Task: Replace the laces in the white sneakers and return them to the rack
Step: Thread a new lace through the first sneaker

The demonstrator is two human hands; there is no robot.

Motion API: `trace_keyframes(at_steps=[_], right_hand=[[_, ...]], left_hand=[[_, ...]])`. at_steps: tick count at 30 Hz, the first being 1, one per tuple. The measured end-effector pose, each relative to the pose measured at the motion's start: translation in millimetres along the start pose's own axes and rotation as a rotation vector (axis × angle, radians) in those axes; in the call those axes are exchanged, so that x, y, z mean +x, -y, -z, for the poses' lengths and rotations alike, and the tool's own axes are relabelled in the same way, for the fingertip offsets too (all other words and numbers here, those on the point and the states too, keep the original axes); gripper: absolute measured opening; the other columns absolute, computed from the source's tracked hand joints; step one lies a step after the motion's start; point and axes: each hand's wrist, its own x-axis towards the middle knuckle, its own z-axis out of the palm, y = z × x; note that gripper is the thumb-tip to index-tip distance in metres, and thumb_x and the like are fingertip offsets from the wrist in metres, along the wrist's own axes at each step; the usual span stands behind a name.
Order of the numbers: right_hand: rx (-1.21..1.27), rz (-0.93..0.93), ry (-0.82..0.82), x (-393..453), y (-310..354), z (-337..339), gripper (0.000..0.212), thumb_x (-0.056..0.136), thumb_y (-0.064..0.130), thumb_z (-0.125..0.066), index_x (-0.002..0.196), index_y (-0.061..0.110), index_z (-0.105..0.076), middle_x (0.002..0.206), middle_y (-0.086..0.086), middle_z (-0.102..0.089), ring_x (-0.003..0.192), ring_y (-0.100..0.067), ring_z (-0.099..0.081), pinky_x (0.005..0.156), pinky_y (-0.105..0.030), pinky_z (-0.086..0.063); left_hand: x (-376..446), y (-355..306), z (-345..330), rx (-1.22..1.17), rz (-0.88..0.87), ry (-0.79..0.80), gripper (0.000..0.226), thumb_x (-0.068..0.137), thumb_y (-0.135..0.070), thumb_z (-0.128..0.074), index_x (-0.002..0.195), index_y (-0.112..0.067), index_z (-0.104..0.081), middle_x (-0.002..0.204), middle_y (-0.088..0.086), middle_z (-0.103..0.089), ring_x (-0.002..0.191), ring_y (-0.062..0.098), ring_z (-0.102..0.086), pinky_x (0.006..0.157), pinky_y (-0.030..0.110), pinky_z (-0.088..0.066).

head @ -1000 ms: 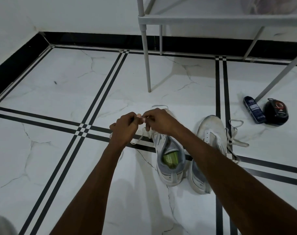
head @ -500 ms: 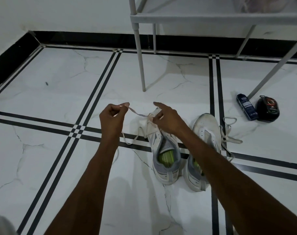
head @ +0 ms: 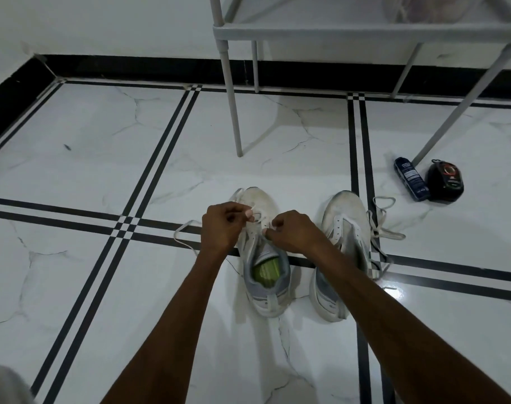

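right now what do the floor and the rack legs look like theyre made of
Floor: looks like polished marble or marble-look tile, white with grey veins, black inlaid stripes and a glossy glare spot. Rack legs: thin round tubes, matte pale grey, probably painted metal, possibly plastic.

Rack (head: 336, 32) cut off at top, bottle (head: 411, 182) label unreadable (too small)

Single head-worn wide view, looking forward and steeply down past both forearms onto the tiled floor (head: 88, 158); shoes close below, rack (head: 321, 32) legs and wall farther ahead.
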Motion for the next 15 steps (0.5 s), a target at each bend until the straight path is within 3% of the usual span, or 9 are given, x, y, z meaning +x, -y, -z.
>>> trace_keyframes(at_steps=[4,6,10,13,15], right_hand=[[0.025,0.041,0.084,-7.8,8.6,-7.3,0.041,0.090,0.030,-0.065,0.116,-0.001,-0.067,0.116,-0.016,-0.068,0.109,-0.029,-0.063,0.091,-0.035,-0.049],[0.005,0.075,0.102,-7.8,13.3,-13.9,0.031,0.086,0.031,-0.067,0.099,0.002,-0.066,0.105,-0.015,-0.067,0.102,-0.029,-0.064,0.084,-0.036,-0.052],[-0.124,0.159,0.041,-7.4,18.5,-23.0,0.022,0.084,0.034,-0.064,0.091,0.015,-0.054,0.098,-0.007,-0.044,0.102,-0.026,-0.047,0.086,-0.035,-0.047],[-0.140,0.200,-0.002,-6.3,18.8,-24.7,0.024,0.078,0.033,-0.069,0.082,0.014,-0.055,0.088,-0.008,-0.055,0.086,-0.028,-0.061,0.068,-0.032,-0.049],[-0.146,0.204,0.014,-2.2,16.3,-26.3,0.029,0.074,0.033,-0.073,0.089,0.010,-0.064,0.089,-0.011,-0.063,0.078,-0.028,-0.064,0.064,-0.033,-0.053]], left_hand=[[-2.3,13.8,-4.2,0.145,-0.027,-0.023,0.002,0.085,-0.019,-0.079,0.086,-0.018,-0.081,0.079,-0.009,-0.075,0.076,0.002,-0.071,0.082,0.030,-0.059],[-2.7,19.9,-4.8,0.167,-0.025,-0.040,0.004,0.085,-0.021,-0.079,0.087,-0.018,-0.081,0.082,-0.006,-0.077,0.079,0.005,-0.072,0.083,0.033,-0.059],[-5.3,27.4,-7.0,0.131,-0.028,-0.043,0.006,0.088,-0.019,-0.076,0.089,-0.016,-0.080,0.084,-0.005,-0.077,0.080,0.006,-0.072,0.081,0.032,-0.059],[-5.4,28.2,-10.1,0.139,-0.043,-0.064,0.008,0.090,-0.020,-0.074,0.088,-0.014,-0.079,0.083,-0.006,-0.077,0.079,0.004,-0.071,0.078,0.027,-0.057],[-4.0,28.4,-13.6,0.138,-0.064,-0.063,0.008,0.091,-0.019,-0.073,0.087,-0.014,-0.078,0.082,-0.006,-0.076,0.077,0.003,-0.070,0.076,0.022,-0.055]])
